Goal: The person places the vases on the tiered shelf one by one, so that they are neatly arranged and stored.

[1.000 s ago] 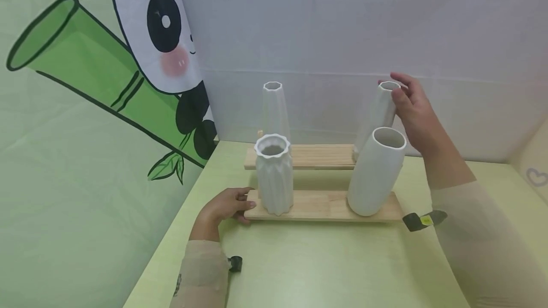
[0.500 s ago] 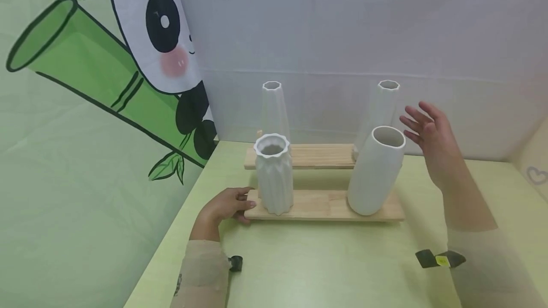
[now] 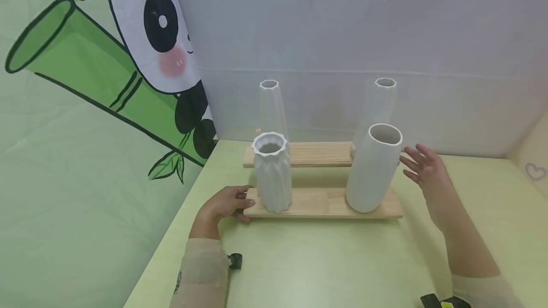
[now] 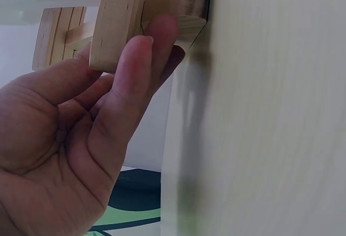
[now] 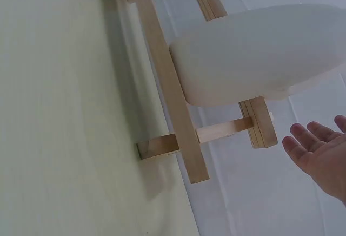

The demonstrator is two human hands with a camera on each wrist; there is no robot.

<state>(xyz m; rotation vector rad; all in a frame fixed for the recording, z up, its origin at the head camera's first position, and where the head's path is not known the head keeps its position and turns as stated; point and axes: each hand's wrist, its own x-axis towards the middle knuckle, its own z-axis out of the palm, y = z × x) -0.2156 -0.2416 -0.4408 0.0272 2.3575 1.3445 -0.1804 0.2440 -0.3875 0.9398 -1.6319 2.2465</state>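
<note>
A two-tier wooden shelf [image 3: 318, 202] stands on the table, with two white vases on each board. On its front board are a ribbed vase with a scalloped rim [image 3: 274, 182] at the left and a smooth rounded vase [image 3: 371, 177] at the right. Behind them rise a slim tall vase [image 3: 274, 108] and a second slim vase [image 3: 382, 103], their lower parts partly hidden. My left hand [image 3: 225, 203] pinches the left end of the front board; the left wrist view shows the fingers under that board end [image 4: 116, 25]. To the right of the smooth vase, my right hand [image 3: 430, 175] holds nothing, fingers spread.
The pale table [image 3: 317, 260] extends in front of the shelf and to its right. A white cloth backdrop [image 3: 342, 37] hangs behind, and a green panda-and-bamboo print [image 3: 107, 75] covers the left side.
My right hand has let go of the back right vase's top, drawn away to the right and come down beside the smooth vase. The left hand keeps its hold on the board.
</note>
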